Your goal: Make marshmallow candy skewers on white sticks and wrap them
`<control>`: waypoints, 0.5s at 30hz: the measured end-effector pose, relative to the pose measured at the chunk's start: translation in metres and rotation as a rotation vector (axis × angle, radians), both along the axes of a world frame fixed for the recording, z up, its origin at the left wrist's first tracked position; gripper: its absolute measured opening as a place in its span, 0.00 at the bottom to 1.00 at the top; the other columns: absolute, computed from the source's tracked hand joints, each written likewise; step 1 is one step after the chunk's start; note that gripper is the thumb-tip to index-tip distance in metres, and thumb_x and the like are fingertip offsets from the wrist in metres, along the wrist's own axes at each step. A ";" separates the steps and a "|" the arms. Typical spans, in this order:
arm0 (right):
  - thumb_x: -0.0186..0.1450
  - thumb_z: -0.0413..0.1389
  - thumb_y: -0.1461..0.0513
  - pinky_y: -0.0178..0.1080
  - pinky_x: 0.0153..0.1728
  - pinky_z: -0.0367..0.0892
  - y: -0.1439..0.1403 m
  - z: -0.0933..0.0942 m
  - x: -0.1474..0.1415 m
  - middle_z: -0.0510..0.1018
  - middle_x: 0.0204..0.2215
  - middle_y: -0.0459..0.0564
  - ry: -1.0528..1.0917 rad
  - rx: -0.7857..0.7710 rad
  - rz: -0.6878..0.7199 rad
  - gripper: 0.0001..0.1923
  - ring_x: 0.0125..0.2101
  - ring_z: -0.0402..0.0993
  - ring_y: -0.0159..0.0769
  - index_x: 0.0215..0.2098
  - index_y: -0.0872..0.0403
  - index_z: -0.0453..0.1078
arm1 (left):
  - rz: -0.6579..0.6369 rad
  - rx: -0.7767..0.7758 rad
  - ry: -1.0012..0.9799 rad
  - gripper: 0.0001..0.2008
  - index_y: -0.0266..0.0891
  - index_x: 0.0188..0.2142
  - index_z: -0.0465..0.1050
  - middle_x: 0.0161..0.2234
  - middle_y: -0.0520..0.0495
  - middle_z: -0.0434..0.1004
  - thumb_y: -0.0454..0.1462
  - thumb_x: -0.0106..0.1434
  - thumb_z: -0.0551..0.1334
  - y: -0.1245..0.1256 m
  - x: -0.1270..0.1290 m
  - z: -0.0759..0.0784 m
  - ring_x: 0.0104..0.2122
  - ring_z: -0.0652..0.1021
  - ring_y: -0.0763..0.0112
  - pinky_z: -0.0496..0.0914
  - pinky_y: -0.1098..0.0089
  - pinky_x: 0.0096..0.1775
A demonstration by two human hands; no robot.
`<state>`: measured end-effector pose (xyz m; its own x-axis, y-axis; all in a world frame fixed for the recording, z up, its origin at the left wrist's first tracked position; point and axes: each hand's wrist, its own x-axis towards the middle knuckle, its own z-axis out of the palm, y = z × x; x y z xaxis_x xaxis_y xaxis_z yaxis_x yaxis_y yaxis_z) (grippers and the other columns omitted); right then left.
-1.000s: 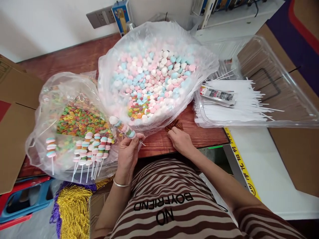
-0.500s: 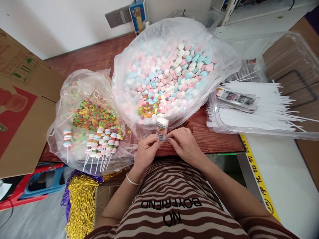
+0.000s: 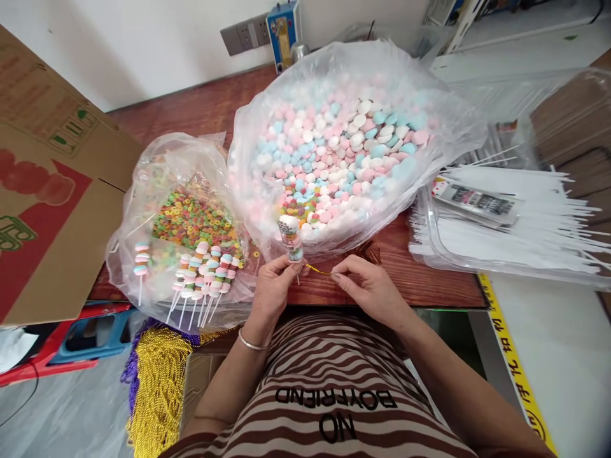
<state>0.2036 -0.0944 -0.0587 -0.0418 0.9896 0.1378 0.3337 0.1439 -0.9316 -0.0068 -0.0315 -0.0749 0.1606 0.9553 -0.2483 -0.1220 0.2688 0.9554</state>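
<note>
Near the table's front edge, my left hand (image 3: 275,284) is closed around the base of a wrapped candy skewer (image 3: 291,238), held upright with its white stick poking out below. A thin gold twist tie (image 3: 316,270) stretches from the wrapper's neck across to my right hand (image 3: 361,285), which pinches its far end between thumb and fingers. Left of my hands, several unwrapped candy skewers (image 3: 205,270) with pink, white, blue and coloured pieces lie on a plastic bag. One more skewer (image 3: 141,259) lies apart from them.
Behind my hands spreads a big clear bag of pastel candies (image 3: 324,146). Ring-shaped candies (image 3: 195,219) fill a smaller bag at left, beside a cardboard box (image 3: 52,178). White sticks (image 3: 515,235) and printed wrappers (image 3: 477,200) lie in a clear tray at right. Gold bead strings (image 3: 160,388) hang below.
My right hand has drawn away to the right from the wrapped skewer, and the gold twist tie now shows between the hands. The skewer now leans slightly left. The camera view has shifted.
</note>
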 end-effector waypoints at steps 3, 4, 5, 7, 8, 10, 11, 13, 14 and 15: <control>0.70 0.55 0.63 0.38 0.33 0.65 -0.006 0.008 -0.002 0.74 0.29 0.46 0.008 0.069 -0.094 0.09 0.31 0.71 0.36 0.31 0.50 0.70 | 0.018 0.115 0.174 0.11 0.40 0.33 0.84 0.30 0.49 0.82 0.45 0.59 0.72 0.002 -0.003 0.006 0.31 0.78 0.69 0.72 0.69 0.39; 0.70 0.55 0.63 0.38 0.33 0.64 -0.009 0.012 -0.006 0.73 0.29 0.46 0.032 0.105 -0.137 0.08 0.31 0.70 0.36 0.32 0.50 0.70 | 0.022 0.195 0.272 0.08 0.40 0.33 0.83 0.29 0.49 0.82 0.43 0.61 0.70 0.002 -0.003 0.009 0.31 0.77 0.69 0.71 0.69 0.38; 0.70 0.55 0.63 0.38 0.32 0.64 -0.011 0.015 -0.011 0.73 0.28 0.46 0.063 0.137 -0.167 0.07 0.30 0.70 0.36 0.32 0.50 0.71 | 0.014 0.292 0.378 0.06 0.41 0.33 0.83 0.29 0.49 0.81 0.40 0.63 0.68 0.002 -0.002 0.012 0.31 0.76 0.69 0.70 0.69 0.38; 0.69 0.56 0.63 0.37 0.29 0.63 -0.012 0.019 -0.027 0.71 0.26 0.44 0.119 0.165 -0.187 0.07 0.27 0.68 0.34 0.33 0.50 0.71 | -0.034 0.491 0.571 0.07 0.41 0.33 0.82 0.30 0.49 0.79 0.34 0.66 0.64 0.001 0.002 0.018 0.33 0.75 0.68 0.68 0.68 0.38; 0.69 0.56 0.62 0.37 0.27 0.61 -0.010 0.019 -0.037 0.70 0.24 0.43 0.131 0.157 -0.190 0.08 0.25 0.66 0.33 0.31 0.50 0.70 | -0.061 0.573 0.647 0.10 0.41 0.33 0.81 0.31 0.48 0.78 0.32 0.67 0.61 0.000 0.005 0.020 0.34 0.75 0.67 0.68 0.68 0.39; 0.68 0.56 0.62 0.36 0.25 0.58 -0.004 0.013 -0.055 0.65 0.21 0.41 0.130 0.111 -0.229 0.11 0.22 0.62 0.31 0.26 0.50 0.67 | -0.114 0.687 0.771 0.13 0.40 0.36 0.80 0.35 0.44 0.77 0.29 0.68 0.57 -0.004 0.012 0.023 0.38 0.75 0.64 0.69 0.66 0.41; 0.67 0.56 0.62 0.36 0.24 0.57 0.000 0.009 -0.062 0.63 0.19 0.40 0.128 0.077 -0.257 0.12 0.21 0.60 0.30 0.25 0.50 0.65 | -0.132 0.723 0.822 0.13 0.39 0.37 0.80 0.36 0.43 0.76 0.28 0.68 0.56 -0.006 0.015 0.023 0.39 0.75 0.63 0.69 0.65 0.42; 0.65 0.56 0.61 0.35 0.23 0.55 0.008 -0.002 -0.070 0.61 0.17 0.38 0.130 0.007 -0.306 0.12 0.19 0.57 0.30 0.23 0.50 0.63 | -0.159 0.777 0.901 0.13 0.38 0.38 0.78 0.37 0.42 0.76 0.28 0.69 0.55 -0.009 0.018 0.021 0.40 0.74 0.61 0.69 0.64 0.42; 0.65 0.56 0.60 0.35 0.23 0.55 0.011 -0.006 -0.072 0.60 0.17 0.38 0.136 -0.022 -0.324 0.12 0.19 0.56 0.29 0.23 0.50 0.63 | -0.164 0.796 0.932 0.12 0.38 0.37 0.77 0.36 0.43 0.75 0.28 0.69 0.55 -0.011 0.019 0.020 0.39 0.74 0.62 0.69 0.65 0.41; 0.64 0.56 0.59 0.35 0.23 0.55 0.013 -0.010 -0.072 0.60 0.17 0.38 0.143 -0.042 -0.338 0.12 0.19 0.56 0.29 0.23 0.50 0.63 | -0.156 0.807 0.952 0.12 0.39 0.37 0.76 0.35 0.44 0.75 0.28 0.69 0.55 -0.012 0.018 0.018 0.38 0.74 0.62 0.69 0.65 0.40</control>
<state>0.1319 -0.0818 -0.0684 0.3049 0.9492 0.0778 0.2220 0.0086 -0.9750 0.0117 -0.0440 -0.0564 0.3638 0.8757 0.3176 0.6854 -0.4825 0.5453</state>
